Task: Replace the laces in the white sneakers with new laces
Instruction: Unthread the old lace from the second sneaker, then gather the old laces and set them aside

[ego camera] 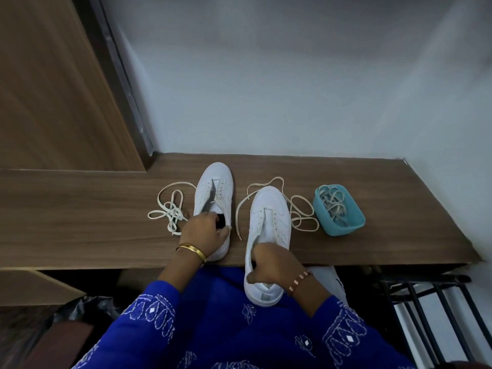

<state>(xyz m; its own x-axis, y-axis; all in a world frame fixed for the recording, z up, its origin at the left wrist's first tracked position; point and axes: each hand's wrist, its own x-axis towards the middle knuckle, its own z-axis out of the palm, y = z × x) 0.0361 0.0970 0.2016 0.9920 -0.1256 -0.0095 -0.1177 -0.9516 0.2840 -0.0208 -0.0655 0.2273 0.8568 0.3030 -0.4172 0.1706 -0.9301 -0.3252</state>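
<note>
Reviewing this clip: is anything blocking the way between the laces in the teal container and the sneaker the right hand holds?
Nothing solid. Only a loose lace lies on the shelf between the teal container and the right sneaker. The right hand grips that sneaker's heel, the left hand the other sneaker.

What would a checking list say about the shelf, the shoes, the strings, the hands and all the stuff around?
Surface: brown wooden shelf against a pale wall.
Job's things: left sneaker and right sneaker, both without laces, the right one's heel past the shelf edge; one loose lace at far left, another loose lace around the right sneaker.
Clutter: teal tub holding more laces.
Grippers: left hand grips the left sneaker's opening; right hand grips the right sneaker's collar.
Cables: nothing seen.
Surroundings: wooden panel; black rack.
</note>
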